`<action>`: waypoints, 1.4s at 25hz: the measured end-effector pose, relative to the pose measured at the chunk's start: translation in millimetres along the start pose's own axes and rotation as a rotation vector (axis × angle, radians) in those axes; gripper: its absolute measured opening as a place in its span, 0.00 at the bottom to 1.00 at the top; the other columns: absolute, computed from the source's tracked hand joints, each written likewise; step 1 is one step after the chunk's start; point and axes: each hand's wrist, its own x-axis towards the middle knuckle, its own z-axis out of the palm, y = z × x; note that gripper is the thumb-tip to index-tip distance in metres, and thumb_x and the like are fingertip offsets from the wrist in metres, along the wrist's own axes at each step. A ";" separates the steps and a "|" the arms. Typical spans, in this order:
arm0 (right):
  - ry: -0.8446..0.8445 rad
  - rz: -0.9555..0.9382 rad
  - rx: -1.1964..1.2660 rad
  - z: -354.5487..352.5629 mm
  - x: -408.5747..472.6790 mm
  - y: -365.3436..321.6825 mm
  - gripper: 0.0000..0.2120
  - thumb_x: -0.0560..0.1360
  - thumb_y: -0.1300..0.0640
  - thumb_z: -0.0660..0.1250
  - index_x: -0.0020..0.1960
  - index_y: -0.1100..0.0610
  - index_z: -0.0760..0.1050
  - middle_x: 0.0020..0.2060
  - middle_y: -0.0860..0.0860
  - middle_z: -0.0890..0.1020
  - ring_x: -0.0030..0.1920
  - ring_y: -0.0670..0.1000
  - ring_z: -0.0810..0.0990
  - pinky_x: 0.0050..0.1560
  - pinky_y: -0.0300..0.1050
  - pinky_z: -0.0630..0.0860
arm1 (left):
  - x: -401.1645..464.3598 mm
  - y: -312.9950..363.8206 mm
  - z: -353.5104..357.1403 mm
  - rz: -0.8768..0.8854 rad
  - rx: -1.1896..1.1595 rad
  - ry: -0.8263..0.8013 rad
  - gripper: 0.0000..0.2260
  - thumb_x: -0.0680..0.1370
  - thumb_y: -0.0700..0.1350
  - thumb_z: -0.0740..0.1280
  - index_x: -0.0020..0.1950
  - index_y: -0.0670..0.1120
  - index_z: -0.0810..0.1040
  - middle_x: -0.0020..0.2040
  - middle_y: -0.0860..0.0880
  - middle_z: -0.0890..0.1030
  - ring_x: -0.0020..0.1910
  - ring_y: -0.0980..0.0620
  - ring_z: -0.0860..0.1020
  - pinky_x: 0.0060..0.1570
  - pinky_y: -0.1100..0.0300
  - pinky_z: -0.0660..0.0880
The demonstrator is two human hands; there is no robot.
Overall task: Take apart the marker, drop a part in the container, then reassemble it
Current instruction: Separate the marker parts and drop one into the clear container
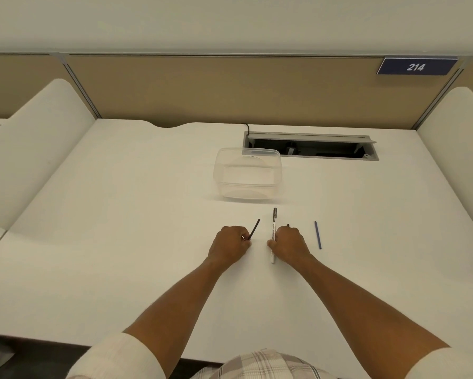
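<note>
Your right hand (288, 245) grips the white marker (273, 236) upright on the desk (120, 214); your left hand (230, 244) pinches a thin dark rod (254, 228). Beyond both grips stands the clear container (247, 173); a blue stick (317, 234) lies right of your right hand.

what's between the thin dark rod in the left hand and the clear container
Nothing visible. The left hand pinches the thin dark rod, and only bare desk lies between it and the open clear container farther back.
</note>
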 end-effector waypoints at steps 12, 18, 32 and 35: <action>-0.014 0.090 -0.011 2.2 4.5 -7.5 0.14 0.72 0.47 0.70 0.40 0.56 0.71 0.44 0.55 0.82 0.46 0.57 0.83 0.39 0.44 0.73 | 11.8 -3.5 -6.9 -0.011 0.024 -0.011 0.03 0.73 0.46 0.68 0.43 0.52 0.81 0.38 0.53 0.79 0.40 0.50 0.78 0.39 0.59 0.75; -0.023 0.092 0.006 -0.6 1.9 -7.8 0.18 0.72 0.46 0.70 0.34 0.54 0.66 0.41 0.55 0.83 0.43 0.58 0.84 0.40 0.44 0.77 | 14.6 -3.7 -7.0 -0.009 0.038 -0.013 0.03 0.73 0.46 0.68 0.43 0.52 0.81 0.38 0.53 0.80 0.40 0.50 0.79 0.40 0.57 0.76; -0.002 0.062 -0.017 -1.7 -10.0 -5.7 0.17 0.75 0.42 0.65 0.47 0.58 0.75 0.46 0.56 0.83 0.46 0.59 0.82 0.41 0.46 0.75 | 0.4 -3.1 -5.5 -0.010 0.035 0.017 0.02 0.73 0.47 0.67 0.42 0.52 0.80 0.40 0.52 0.82 0.40 0.49 0.79 0.40 0.57 0.77; 0.098 0.024 0.049 -12.1 -14.6 -10.9 0.15 0.78 0.45 0.63 0.51 0.58 0.73 0.45 0.55 0.80 0.48 0.60 0.80 0.42 0.47 0.71 | -3.8 -4.0 -7.3 -0.012 0.055 0.027 0.03 0.73 0.47 0.67 0.43 0.52 0.80 0.41 0.52 0.82 0.41 0.50 0.79 0.39 0.58 0.75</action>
